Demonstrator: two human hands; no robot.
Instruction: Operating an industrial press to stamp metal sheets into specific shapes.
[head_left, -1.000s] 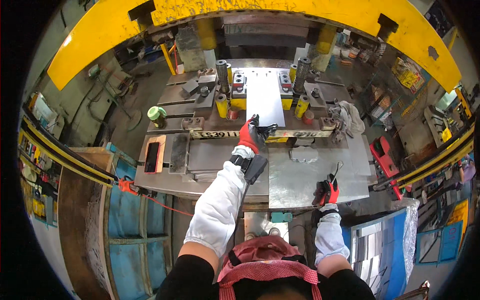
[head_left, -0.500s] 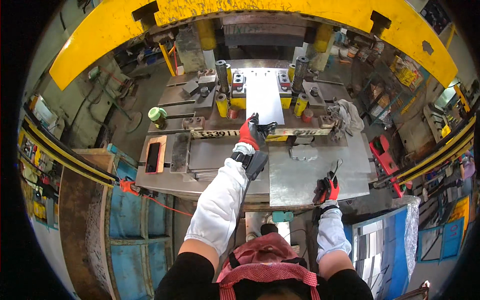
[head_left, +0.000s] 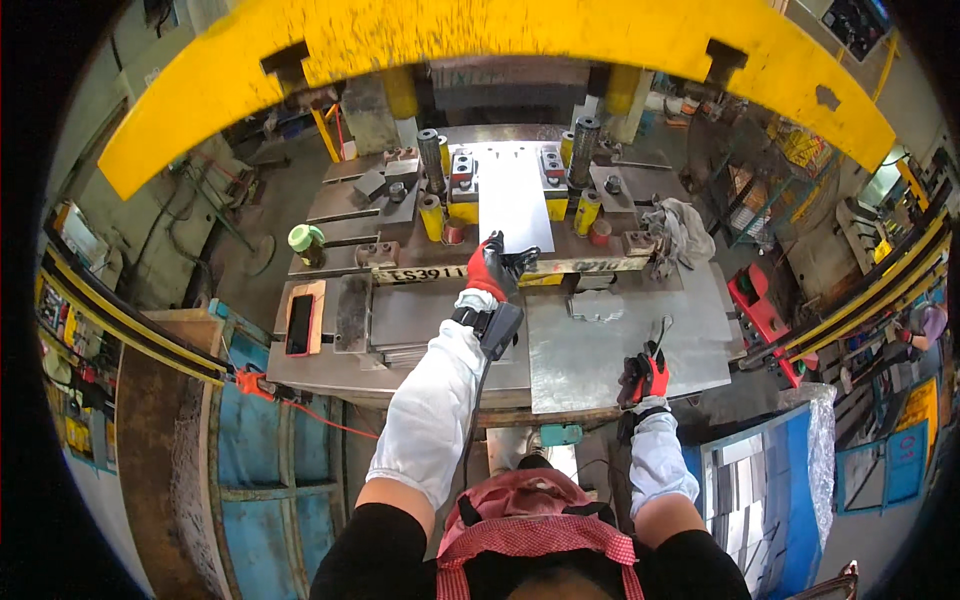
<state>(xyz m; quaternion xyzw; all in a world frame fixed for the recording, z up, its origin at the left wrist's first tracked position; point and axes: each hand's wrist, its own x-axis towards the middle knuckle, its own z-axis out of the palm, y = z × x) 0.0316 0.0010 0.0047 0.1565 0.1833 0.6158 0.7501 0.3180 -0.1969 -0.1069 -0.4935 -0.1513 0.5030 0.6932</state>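
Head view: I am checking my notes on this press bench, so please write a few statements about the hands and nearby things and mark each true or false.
1. The left hand reaches forward to the near edge of the pale metal sheet in the press. True.
2. The right hand rests on that same sheet. False: it is back at the near edge of the table, holding a thin metal tool.
3. Both hands wear red and black gloves. True.
4. A phone in an orange case lies on the right of the table. False: it lies on the left.
5. A crumpled rag lies right of the sheet. True.
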